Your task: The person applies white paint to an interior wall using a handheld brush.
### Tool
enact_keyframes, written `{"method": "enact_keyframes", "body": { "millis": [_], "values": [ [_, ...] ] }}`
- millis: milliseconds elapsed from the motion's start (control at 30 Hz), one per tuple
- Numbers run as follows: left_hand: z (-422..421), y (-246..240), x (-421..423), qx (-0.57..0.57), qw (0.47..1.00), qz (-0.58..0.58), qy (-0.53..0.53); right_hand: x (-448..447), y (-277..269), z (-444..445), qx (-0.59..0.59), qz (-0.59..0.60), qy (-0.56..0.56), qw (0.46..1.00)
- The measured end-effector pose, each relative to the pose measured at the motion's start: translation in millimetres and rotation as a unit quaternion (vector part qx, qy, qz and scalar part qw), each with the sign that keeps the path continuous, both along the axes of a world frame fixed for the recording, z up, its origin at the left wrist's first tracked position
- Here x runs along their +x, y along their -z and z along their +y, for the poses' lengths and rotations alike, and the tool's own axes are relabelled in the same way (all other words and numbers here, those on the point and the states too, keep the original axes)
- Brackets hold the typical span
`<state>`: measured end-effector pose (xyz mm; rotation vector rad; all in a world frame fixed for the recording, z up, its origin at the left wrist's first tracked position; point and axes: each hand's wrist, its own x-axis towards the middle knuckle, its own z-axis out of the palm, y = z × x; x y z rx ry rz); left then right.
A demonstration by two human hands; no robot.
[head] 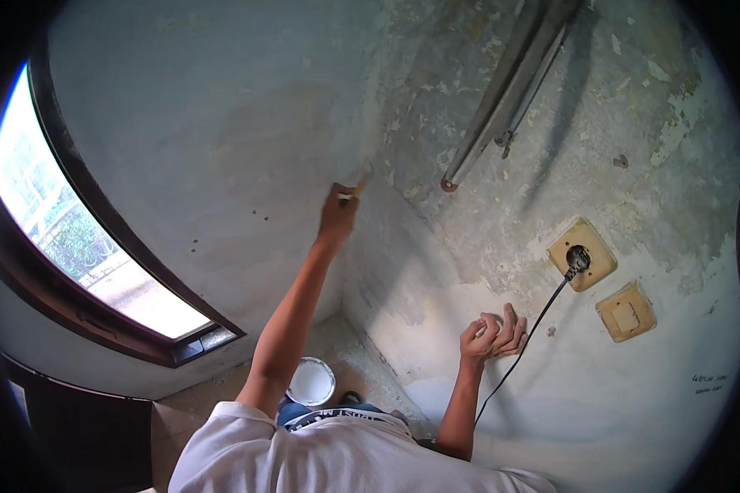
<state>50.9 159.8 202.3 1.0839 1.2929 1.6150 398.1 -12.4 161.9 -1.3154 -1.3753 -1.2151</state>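
Observation:
My left hand is raised to the inner corner of two walls, closed around a paintbrush with a yellowish handle. The pale, blurred brush end meets or nearly meets the corner; which, I cannot tell. Lower down, my right hand rests against the right wall with fingers spread and partly bent, holding nothing visible. Close by its fingertips runs a black power cord. On the floor below my left arm stands a round bucket with white inside, partly hidden by my body.
A black plug sits in a yellowed wall socket, with a light switch beside it. Above, a metal bracket projects from the peeling wall. At left is a dark-framed window; below it stands a dark piece of furniture.

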Motion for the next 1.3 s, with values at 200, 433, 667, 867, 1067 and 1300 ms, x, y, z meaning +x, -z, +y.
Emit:
{"method": "enact_keyframes", "body": {
  "millis": [200,433,667,867,1067,1300],
  "values": [
    [-36,-27,-2,-0.097,0.984,-0.015,0.150,12,3,-6,0.001,-0.006,0.027,1.000],
    [-9,-10,7,0.025,0.999,0.043,0.006,-3,-3,-3,0.000,-0.008,0.027,1.000],
    [-69,-65,6,-0.053,0.989,-0.044,0.132,7,-1,-5,0.004,-0.003,0.040,0.999],
    [-46,-27,23,0.047,0.984,0.146,0.092,0,-2,1,0.009,-0.002,0.022,1.000],
    [-94,-73,7,-0.147,0.939,-0.012,0.309,8,-1,-5,-0.001,-0.002,0.056,0.998],
    [-10,-50,-40,-0.093,0.980,-0.043,0.172,5,0,-5,-0.006,-0.002,0.041,0.999]
  ]
}}
